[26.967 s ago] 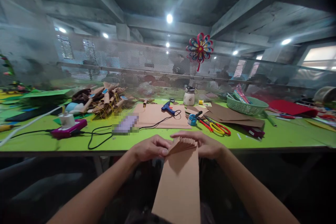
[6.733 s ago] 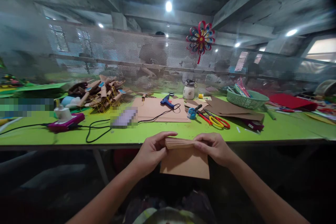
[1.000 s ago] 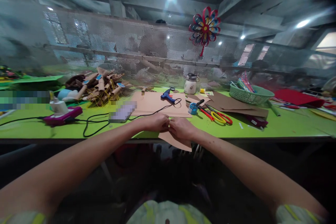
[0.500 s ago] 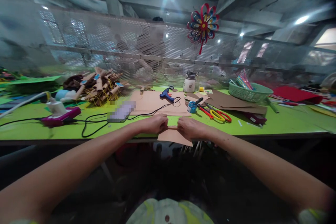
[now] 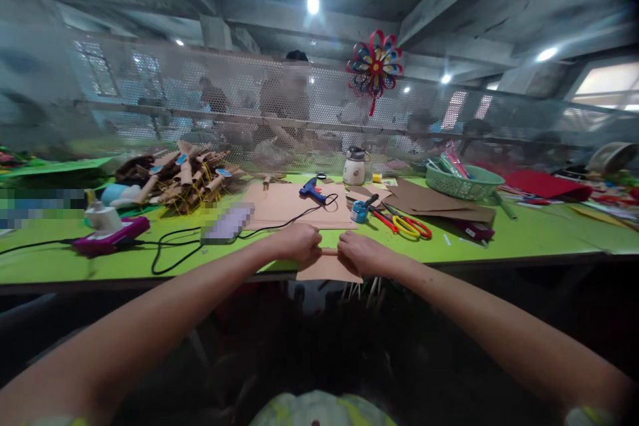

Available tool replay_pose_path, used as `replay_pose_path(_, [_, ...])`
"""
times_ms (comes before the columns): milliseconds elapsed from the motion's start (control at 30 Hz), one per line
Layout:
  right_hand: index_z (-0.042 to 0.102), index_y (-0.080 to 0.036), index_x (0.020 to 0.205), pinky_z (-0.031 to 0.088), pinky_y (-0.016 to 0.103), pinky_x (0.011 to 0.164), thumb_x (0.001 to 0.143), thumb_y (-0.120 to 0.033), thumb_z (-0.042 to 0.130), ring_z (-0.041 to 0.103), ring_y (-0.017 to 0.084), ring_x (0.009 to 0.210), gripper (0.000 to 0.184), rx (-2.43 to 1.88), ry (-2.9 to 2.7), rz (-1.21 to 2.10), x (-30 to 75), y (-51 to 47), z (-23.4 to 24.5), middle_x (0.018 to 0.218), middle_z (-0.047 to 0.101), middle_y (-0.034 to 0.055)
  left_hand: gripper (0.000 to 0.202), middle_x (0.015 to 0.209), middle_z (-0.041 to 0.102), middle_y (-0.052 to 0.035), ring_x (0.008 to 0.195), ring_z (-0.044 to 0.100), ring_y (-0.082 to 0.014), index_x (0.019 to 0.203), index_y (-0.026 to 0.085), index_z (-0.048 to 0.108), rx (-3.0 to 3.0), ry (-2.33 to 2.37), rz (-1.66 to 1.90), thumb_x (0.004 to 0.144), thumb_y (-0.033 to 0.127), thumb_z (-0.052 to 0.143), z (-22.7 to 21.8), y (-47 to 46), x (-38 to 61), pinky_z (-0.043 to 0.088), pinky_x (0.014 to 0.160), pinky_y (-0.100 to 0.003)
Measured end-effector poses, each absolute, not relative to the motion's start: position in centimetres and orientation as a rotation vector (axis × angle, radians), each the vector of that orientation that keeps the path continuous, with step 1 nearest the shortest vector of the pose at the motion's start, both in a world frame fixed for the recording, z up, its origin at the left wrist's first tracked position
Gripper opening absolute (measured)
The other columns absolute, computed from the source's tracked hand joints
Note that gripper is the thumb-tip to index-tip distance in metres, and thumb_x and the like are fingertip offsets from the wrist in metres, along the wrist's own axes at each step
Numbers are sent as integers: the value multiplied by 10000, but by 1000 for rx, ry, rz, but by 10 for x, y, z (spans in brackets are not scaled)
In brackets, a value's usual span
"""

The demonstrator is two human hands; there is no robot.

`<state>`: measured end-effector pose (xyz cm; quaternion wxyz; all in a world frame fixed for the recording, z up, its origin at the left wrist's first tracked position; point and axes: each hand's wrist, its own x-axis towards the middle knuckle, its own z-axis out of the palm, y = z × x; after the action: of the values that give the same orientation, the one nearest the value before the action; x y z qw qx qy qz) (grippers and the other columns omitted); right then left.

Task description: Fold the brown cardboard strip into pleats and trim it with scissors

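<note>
At the front edge of the green table, my left hand (image 5: 302, 241) and my right hand (image 5: 363, 253) are closed on a sheet of brown paper (image 5: 329, 269). Its upper edge is rolled into a narrow tube between my fists, while the lower part hangs flat over the table edge. Just beyond my hands lies a larger brown sheet (image 5: 294, 205) with a blue glue gun (image 5: 312, 190) on it. Right of that stand a small blue jar (image 5: 359, 212) with a brush or stick in it, and scissors (image 5: 409, 226) with red and yellow handles.
A purple power strip (image 5: 112, 235) and a phone (image 5: 228, 222) with black cables lie left. Behind them is a heap of brown paper rolls (image 5: 192, 176). A white bottle (image 5: 354, 168), brown card (image 5: 439, 203) and a green basket (image 5: 464, 182) stand right, before a perforated screen (image 5: 200, 103).
The view has tilted up slightly, so the table sits lower. Both hands keep hold of the brown paper with its rolled edge; their position on the table is nearly the same.
</note>
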<state>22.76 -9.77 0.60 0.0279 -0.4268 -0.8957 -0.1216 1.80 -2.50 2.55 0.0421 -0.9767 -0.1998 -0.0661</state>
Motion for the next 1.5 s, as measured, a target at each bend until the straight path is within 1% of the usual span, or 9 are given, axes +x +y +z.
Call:
replay_pose_path(133, [573,-131,814,323,276,630,898,-214,466,517,171,773,159,-1332,-2752,-395,227,-91,2,829,574,77,191,693,575,-80,647,520,-186,672,149,589,-2893,-648,-260,813,262,527,18,-32,18,361,578,-283])
replay_pose_path(300, [579,-132,830,330,255,626,905,-221,476,538,153,782,155,-1322,-2721,-327,228,-90,5,853,581,68,100,809,540,-62,737,501,-167,778,153,547,-3024,-767,-514,844,173,475,5,-38,0,379,642,-257])
replay_pose_path(567, [602,-123,833,354,264,651,895,-193,491,529,174,806,145,-1336,-2780,-393,223,-98,9,856,589,84,113,802,516,-53,719,469,-155,742,158,550,-3104,-676,-565,807,105,475,8,-45,-12,362,635,-251])
replay_pose_path(700, [614,-110,855,373,297,682,912,-188,467,504,213,847,176,-1250,-2821,-556,218,-106,9,853,583,100,107,763,584,-39,690,509,-148,728,159,621,-3210,-879,-433,759,157,519,18,-37,-5,357,620,-240])
replay_pose_path(833, [618,-98,878,376,317,659,871,-136,520,482,237,848,105,-1247,-2834,-663,216,-111,4,861,576,112,246,641,574,-15,605,478,-133,697,141,605,-3236,-1203,-481,829,253,430,16,-24,10,330,570,-231])
replay_pose_path(1033, [600,-109,825,358,332,673,882,-88,472,443,223,797,142,-1221,-2618,-778,223,-115,-13,829,557,109,370,475,360,33,484,324,-101,522,157,449,-3341,-1282,-328,808,391,459,18,-20,24,240,476,-231])
replay_pose_path(1267, [575,-112,791,331,318,648,892,-72,460,407,203,747,158,-977,-2509,-929,230,-113,-8,773,524,86,471,552,272,45,519,213,-84,578,163,415,-3661,-1367,-305,731,594,529,43,-36,19,176,473,-229])
replay_pose_path(1400, [557,-125,759,337,313,643,910,-90,442,405,193,732,192,-930,-2511,-876,225,-120,-3,750,509,75,472,538,307,47,512,243,-83,596,144,476,-3692,-1316,-427,767,583,512,43,-52,11,200,481,-222])
replay_pose_path(1500, [561,-141,761,369,317,670,913,-148,472,425,192,749,176,-972,-2459,-673,222,-132,3,749,507,64,402,593,478,16,547,379,-101,717,121,598,-3625,-1165,-408,843,482,473,43,-68,3,281,517,-215])
